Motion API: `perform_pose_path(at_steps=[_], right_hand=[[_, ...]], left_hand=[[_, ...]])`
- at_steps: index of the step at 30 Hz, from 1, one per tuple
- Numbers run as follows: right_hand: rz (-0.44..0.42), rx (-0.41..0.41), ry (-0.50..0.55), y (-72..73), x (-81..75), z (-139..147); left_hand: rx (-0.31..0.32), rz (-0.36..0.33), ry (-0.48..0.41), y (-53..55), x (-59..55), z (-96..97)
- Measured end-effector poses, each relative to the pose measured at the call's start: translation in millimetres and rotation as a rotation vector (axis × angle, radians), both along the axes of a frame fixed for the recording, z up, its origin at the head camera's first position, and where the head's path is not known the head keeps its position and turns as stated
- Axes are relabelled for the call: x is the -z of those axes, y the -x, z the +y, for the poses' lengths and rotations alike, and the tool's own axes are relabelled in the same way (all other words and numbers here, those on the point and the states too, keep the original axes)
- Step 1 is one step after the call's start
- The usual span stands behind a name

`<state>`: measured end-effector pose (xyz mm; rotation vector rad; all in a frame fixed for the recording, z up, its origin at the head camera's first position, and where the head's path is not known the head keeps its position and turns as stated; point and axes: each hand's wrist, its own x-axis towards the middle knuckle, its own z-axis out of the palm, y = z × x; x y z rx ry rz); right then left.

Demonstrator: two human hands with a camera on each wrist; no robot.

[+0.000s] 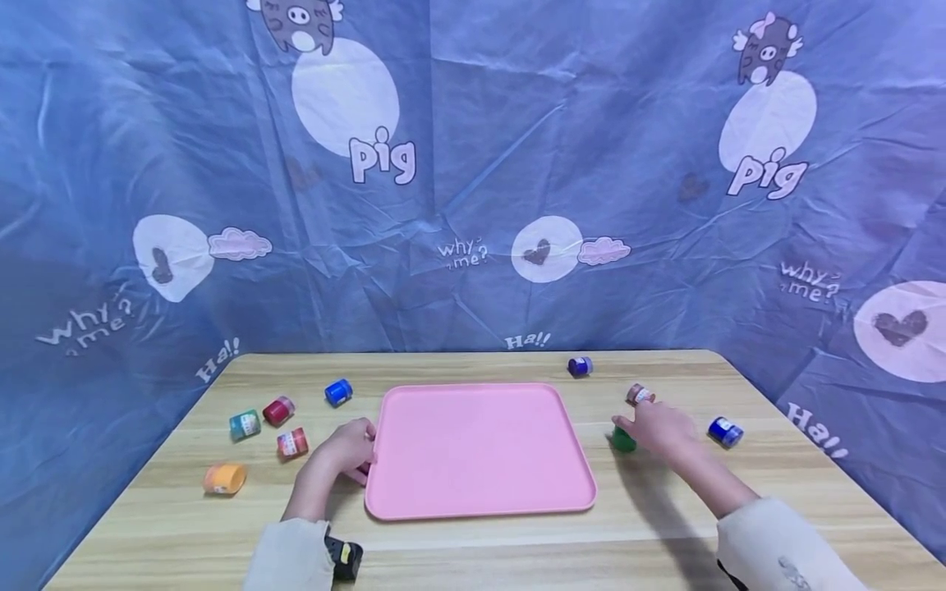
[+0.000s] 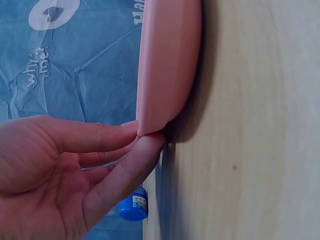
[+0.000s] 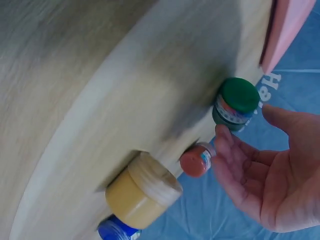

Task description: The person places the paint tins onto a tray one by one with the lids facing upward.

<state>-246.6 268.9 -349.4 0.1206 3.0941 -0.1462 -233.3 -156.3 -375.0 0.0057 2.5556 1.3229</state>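
My left hand (image 1: 346, 450) pinches the left rim of a pink tray (image 1: 480, 451). In the left wrist view, thumb and fingertips meet at the edge of the tray (image 2: 167, 65). My right hand (image 1: 661, 428) is at a green paint jar (image 1: 624, 440) right of the tray. From the right wrist, that hand (image 3: 275, 172) has its thumb and fingers spread about the green jar (image 3: 235, 102), not closed round it. A brown-red jar (image 3: 196, 160) lies near its fingers. A larger yellow jar (image 3: 142, 190) shows there too, hidden in the head view.
Left of the tray lie an orange jar (image 1: 225, 478), a red-labelled jar (image 1: 292, 443), a teal jar (image 1: 245, 424), a dark red jar (image 1: 278, 410) and a blue jar (image 1: 338, 392). A purple-blue jar (image 1: 580, 366) and another blue jar (image 1: 725, 432) lie on the right.
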Motion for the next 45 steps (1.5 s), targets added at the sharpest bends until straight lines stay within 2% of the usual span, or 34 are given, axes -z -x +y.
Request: perform_pose_path(at_steps=[4,9,18,26,35,45], right_hand=[[-0.017,0.003,-0.031,1.7,5.6,-5.7],[-0.021,-0.04,-0.043,3.9,6.9,-12.5],[0.054,-0.151,0.057,6.2,9.1,-16.6],[0.077,-0.177,0.054,9.5,14.4,-15.8],[0.172,-0.289,0.069,10.0,20.4,-15.4],[0.193,-0.315,0.05,10.9,21.7,-14.7]], left_hand=[[-0.007,-0.001,-0.005,0.7,0.6,0.1],[-0.004,0.003,-0.01,0.4,1.9,1.7],[-0.01,-0.002,-0.024,0.5,2.2,2.6],[-0.011,0.0,-0.018,0.3,3.3,0.0],[-0.017,0.0,-0.025,-0.1,3.1,-1.7],[-0.003,0.011,-0.018,-0.5,2.6,-1.0]])
